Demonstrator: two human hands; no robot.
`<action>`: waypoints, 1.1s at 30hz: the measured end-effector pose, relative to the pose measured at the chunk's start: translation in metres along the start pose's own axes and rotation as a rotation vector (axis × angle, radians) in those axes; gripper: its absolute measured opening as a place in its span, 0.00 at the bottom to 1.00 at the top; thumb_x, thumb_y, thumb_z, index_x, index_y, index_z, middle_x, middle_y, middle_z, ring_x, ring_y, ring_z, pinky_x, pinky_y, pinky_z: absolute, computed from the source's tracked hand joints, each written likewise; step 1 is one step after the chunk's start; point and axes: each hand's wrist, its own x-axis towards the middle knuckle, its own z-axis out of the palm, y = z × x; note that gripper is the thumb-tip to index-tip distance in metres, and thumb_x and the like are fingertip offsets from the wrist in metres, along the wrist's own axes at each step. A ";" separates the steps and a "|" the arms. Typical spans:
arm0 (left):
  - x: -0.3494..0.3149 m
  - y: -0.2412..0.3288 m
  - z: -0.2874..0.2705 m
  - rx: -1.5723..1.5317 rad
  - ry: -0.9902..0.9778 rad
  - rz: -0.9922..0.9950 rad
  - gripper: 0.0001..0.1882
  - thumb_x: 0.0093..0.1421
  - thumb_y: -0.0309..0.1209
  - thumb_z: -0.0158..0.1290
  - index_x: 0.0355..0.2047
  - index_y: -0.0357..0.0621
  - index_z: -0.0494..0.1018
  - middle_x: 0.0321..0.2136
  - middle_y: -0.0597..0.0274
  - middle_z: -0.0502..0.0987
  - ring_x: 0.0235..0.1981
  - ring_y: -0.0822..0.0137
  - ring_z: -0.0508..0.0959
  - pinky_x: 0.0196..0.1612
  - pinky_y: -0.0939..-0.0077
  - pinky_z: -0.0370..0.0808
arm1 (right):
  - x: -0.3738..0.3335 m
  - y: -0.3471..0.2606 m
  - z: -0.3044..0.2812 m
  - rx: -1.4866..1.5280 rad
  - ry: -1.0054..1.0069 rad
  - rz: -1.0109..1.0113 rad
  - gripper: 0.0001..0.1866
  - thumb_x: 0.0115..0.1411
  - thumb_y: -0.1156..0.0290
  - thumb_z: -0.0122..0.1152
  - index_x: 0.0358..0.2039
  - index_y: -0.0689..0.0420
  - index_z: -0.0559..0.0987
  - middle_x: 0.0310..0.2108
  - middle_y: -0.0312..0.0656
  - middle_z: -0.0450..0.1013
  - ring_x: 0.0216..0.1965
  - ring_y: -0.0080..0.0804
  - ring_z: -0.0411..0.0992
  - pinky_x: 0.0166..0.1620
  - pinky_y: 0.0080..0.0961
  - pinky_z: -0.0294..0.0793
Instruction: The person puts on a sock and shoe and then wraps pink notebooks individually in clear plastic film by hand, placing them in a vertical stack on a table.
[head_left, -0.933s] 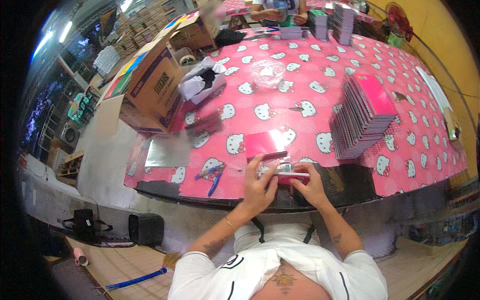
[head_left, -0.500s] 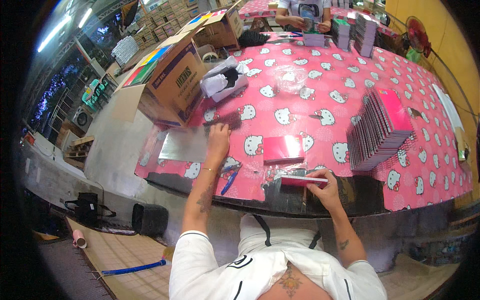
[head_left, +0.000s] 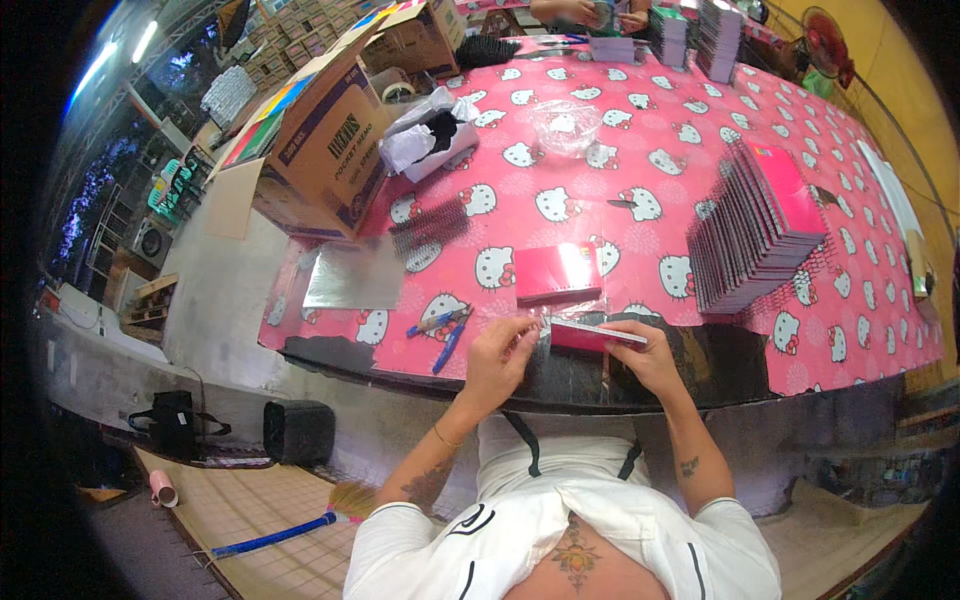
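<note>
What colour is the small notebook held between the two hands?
Pink-red cover, white page edges: the small notebook sits between left hand and right hand. Head view shows it.

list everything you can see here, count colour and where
table: one, pink cloth with white cat faces, centre
notebook: one, pink, at near edge, in both hands
second notebook: one, pink, flat just beyond
notebook stack: one, pink, fanned, right
pens: two, blue, near edge left
silver sheets: one pile, left edge
spiral combs: one bunch, black, by box
cardboard box: one, brown, far left
clear bowl: one, far centre
broom: one, blue handle, floor
left hand: one, on notebook
right hand: one, on notebook
</note>
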 end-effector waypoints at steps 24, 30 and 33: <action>0.038 0.012 -0.008 0.185 -0.390 0.309 0.15 0.60 0.33 0.58 0.45 0.41 0.74 0.37 0.54 0.76 0.31 0.56 0.79 0.31 0.65 0.74 | -0.002 -0.008 -0.001 -0.040 -0.057 -0.055 0.13 0.59 0.82 0.60 0.46 0.60 0.81 0.36 0.34 0.78 0.37 0.17 0.72 0.43 0.18 0.72; 0.035 -0.008 -0.005 0.318 -0.514 0.300 0.24 0.57 0.39 0.60 0.53 0.45 0.70 0.45 0.52 0.72 0.40 0.53 0.77 0.40 0.61 0.74 | -0.006 -0.010 0.003 -0.057 -0.062 -0.043 0.13 0.58 0.82 0.61 0.45 0.61 0.81 0.39 0.34 0.78 0.41 0.18 0.72 0.47 0.18 0.71; 0.028 0.012 0.009 0.524 -0.323 0.353 0.33 0.61 0.48 0.53 0.60 0.42 0.62 0.55 0.47 0.66 0.56 0.47 0.67 0.57 0.49 0.63 | -0.010 -0.018 0.011 0.006 0.017 -0.018 0.13 0.58 0.81 0.62 0.45 0.61 0.81 0.39 0.33 0.78 0.40 0.18 0.72 0.46 0.18 0.72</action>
